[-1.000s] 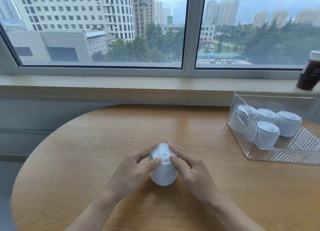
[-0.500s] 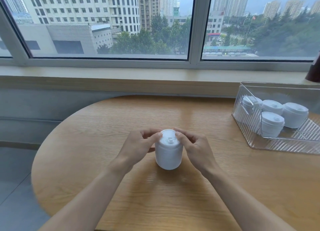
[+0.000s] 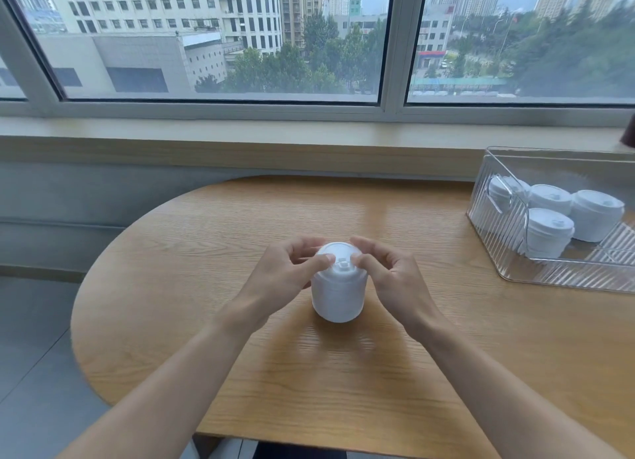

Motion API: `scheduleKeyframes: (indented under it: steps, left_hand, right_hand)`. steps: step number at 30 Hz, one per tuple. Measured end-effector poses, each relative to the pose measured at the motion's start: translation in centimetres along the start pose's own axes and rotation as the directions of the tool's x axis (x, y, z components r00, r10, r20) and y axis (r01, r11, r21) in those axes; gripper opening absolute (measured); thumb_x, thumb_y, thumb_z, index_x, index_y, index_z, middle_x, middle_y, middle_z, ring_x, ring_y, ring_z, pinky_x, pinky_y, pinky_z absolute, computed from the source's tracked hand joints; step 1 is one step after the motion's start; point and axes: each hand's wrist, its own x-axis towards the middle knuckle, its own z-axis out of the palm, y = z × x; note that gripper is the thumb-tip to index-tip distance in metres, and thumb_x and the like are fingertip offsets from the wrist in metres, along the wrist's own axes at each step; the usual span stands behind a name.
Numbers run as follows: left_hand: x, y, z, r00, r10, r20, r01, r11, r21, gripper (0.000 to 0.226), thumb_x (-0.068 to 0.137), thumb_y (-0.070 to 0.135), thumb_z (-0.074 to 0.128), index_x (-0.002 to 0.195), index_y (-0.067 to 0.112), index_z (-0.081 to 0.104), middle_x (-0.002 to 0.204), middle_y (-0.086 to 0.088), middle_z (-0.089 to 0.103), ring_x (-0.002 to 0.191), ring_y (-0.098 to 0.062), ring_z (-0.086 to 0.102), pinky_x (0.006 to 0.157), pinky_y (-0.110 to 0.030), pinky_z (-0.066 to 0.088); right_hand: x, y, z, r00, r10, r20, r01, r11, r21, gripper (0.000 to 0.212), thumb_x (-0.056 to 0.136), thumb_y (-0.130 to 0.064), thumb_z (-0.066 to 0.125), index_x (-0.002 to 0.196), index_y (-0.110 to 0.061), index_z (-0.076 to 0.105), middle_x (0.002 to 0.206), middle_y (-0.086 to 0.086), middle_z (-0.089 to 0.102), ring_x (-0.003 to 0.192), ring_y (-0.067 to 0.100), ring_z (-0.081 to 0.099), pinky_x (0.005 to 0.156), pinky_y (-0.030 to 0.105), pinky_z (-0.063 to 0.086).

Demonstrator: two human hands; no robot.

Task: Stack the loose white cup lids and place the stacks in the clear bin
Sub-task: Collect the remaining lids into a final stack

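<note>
Stack of white cup lids (image 3: 338, 293) stands mid-table (image 3: 206, 252); left hand (image 3: 281, 280) and right hand (image 3: 395, 280) pinch its top rim. Probably light, slippery, easily toppled; grip low around the sides.

Wooden table (image 3: 343, 372) with a rounded left end and pale oak grain, catching soft reflections of daylight. Behind it, a low grey wall (image 3: 86, 197) under a cream window sill (image 3: 240, 128) running the full width. Above the sill, a wide window with grey frames (image 3: 391, 46), split by an upright post near the middle. Outside, tall pale apartment blocks (image 3: 165, 8), a low grey building, green treetops (image 3: 295, 70) and hazy, overcast sky. At left, beyond the table edge, grey floor tiles (image 3: 31, 372). Even, diffuse light, faint shadows on the tabletop.
</note>
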Motion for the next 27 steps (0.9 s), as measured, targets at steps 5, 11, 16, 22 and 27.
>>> scheduleKeyframes:
  steps: [5, 11, 16, 22, 27]
  left_hand:
    - [-0.2, 0.1, 0.1, 0.999, 0.022, 0.041, -0.024, 0.999, 0.025, 0.024, 0.09, 0.023, 0.08, 0.113, 0.029, 0.075, 0.103, 0.011, 0.08, 0.098, -0.002, 0.074, 0.073, -0.014, 0.055]
    - [0.1, 0.5, 0.5, 0.999, -0.049, 0.013, 0.048, 0.997, 0.057, 0.021, 0.088, 0.018, 0.078, 0.107, 0.027, 0.076, 0.099, 0.009, 0.08, 0.093, -0.005, 0.074, 0.077, -0.021, 0.059]
    - [0.6, 1.6, 0.3, 0.988, -0.155, 0.001, 0.154, 0.986, 0.066, 0.021, 0.084, 0.018, 0.08, 0.103, 0.025, 0.076, 0.101, 0.006, 0.079, 0.098, -0.008, 0.073, 0.081, -0.03, 0.063]
    - [0.2, 2.0, 1.1, 0.99, -0.142, -0.027, 0.144, 0.984, 0.102, 0.022, 0.085, 0.013, 0.077, 0.107, 0.018, 0.073, 0.105, 0.001, 0.078, 0.102, -0.016, 0.074, 0.09, -0.042, 0.063]
    - [-0.3, 1.8, 0.4, 0.991, -0.135, -0.002, 0.134, 0.985, 0.112, 0.032, 0.09, 0.029, 0.077, 0.121, 0.025, 0.068, 0.114, 0.008, 0.075, 0.109, -0.01, 0.069, 0.091, -0.037, 0.061]
  right_hand:
    - [-0.2, -0.1, 0.1, 0.999, -0.003, 0.033, 0.003, 1.0, -0.022, 0.028, 0.093, -0.022, 0.072, 0.12, -0.028, 0.075, 0.111, -0.015, 0.078, 0.107, -0.002, 0.07, 0.08, 0.008, 0.051]
    - [-0.3, -0.7, 0.0, 0.999, 0.019, 0.036, -0.017, 0.998, -0.056, 0.027, 0.09, -0.018, 0.073, 0.116, -0.025, 0.076, 0.103, -0.014, 0.079, 0.1, 0.0, 0.073, 0.075, 0.009, 0.051]
    - [0.2, -1.6, -0.3, 0.996, 0.068, 0.06, -0.061, 0.991, -0.116, 0.022, 0.088, -0.019, 0.073, 0.106, -0.031, 0.078, 0.094, -0.016, 0.079, 0.093, -0.006, 0.071, 0.068, 0.005, 0.049]
    - [0.0, -2.2, -0.3, 0.993, 0.102, 0.057, -0.095, 0.988, -0.125, 0.023, 0.086, -0.018, 0.075, 0.105, -0.031, 0.078, 0.094, -0.011, 0.08, 0.094, -0.002, 0.073, 0.071, 0.011, 0.049]
    - [-0.5, -2.2, -0.3, 0.987, 0.149, 0.056, -0.144, 0.986, -0.079, 0.053, 0.092, -0.034, 0.068, 0.144, -0.028, 0.059, 0.132, -0.005, 0.069, 0.123, 0.009, 0.063, 0.104, 0.029, 0.049]
